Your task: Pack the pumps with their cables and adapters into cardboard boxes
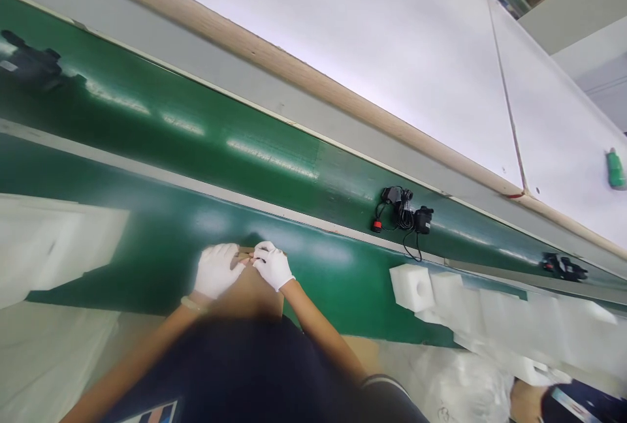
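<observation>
Our left hand (217, 271), white-gloved, curves over the near-left part of the far end of a brown cardboard carton (252, 296), thumb and forefinger slightly parted with cardboard showing between them (we cannot tell whether they grip). Our right hand (273, 265), gloved too, has its fingers bent together and its fingertips pinching the carton's far edge, just beside the left. The carton is in front of our dark shirt, on our side of the green conveyor belt (255, 129), over the green work surface (333, 279).

Between work surface and conveyor belt runs a pale rail (304, 217). On the belt, right of our hands, we see a black device with a coiled cable (404, 211) (one end is red, and a loop of cord hangs over the rail). Farther right along the belt is another black device (563, 267); at its left end is a blurred black item (36, 67).

Nearer to us than the belt, white foam blocks (490, 312) lie at right and white foam sheets (53, 234) at left. Clear plastic wrap (460, 384) is below the blocks (another person's dark sleeve (588, 403) shows beside it). Beyond the belt spreads a white tabletop (392, 38) with a green bottle (615, 170).
</observation>
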`<state>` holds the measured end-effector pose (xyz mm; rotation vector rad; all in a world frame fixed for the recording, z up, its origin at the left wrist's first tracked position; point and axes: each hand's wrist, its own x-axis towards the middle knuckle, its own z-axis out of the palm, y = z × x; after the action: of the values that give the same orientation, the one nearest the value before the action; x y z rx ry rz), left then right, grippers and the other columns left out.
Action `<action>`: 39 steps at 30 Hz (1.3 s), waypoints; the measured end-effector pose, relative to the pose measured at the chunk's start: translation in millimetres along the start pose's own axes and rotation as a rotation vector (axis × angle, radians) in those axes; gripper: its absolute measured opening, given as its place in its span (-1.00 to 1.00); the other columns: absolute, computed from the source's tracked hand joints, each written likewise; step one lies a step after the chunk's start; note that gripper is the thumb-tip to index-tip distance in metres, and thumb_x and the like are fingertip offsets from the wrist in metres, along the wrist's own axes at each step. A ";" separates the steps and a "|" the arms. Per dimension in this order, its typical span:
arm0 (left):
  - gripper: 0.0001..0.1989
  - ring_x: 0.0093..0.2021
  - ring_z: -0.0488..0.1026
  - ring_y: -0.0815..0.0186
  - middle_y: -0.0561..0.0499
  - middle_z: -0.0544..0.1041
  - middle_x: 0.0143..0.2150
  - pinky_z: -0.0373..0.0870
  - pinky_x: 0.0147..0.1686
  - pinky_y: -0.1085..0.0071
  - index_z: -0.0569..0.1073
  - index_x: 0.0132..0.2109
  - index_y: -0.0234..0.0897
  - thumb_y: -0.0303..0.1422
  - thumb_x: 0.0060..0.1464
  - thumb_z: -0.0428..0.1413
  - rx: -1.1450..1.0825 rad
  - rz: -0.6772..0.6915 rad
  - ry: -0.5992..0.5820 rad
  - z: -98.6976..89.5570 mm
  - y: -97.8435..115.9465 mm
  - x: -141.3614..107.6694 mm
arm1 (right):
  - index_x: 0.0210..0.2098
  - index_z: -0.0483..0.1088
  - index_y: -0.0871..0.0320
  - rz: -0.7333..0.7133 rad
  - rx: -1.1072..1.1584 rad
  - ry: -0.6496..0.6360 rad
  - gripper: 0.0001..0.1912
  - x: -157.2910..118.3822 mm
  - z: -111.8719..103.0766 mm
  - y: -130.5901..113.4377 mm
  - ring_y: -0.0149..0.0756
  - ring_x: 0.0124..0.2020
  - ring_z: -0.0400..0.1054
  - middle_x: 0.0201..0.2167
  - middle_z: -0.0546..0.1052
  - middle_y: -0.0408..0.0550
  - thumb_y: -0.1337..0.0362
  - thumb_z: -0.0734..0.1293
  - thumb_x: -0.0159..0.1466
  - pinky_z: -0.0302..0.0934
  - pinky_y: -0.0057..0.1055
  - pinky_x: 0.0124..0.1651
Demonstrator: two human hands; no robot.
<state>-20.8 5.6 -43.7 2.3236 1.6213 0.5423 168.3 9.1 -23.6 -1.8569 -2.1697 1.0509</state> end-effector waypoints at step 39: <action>-0.72 -0.26 0.41 0.10 -0.08 0.50 -0.36 0.16 -0.23 0.19 0.42 -0.32 -0.25 -0.12 0.14 0.06 0.034 -0.072 0.024 4.6 3.7 1.9 | -0.22 0.45 -0.03 0.084 -0.110 -0.019 -0.77 6.7 -7.5 1.5 -0.37 -0.27 0.42 -0.20 0.54 -0.25 0.02 0.29 0.26 0.10 -0.46 -0.24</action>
<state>-15.1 6.2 -46.0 2.2811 1.7304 0.5322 171.4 18.5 -21.1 -2.0090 -2.2201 0.9860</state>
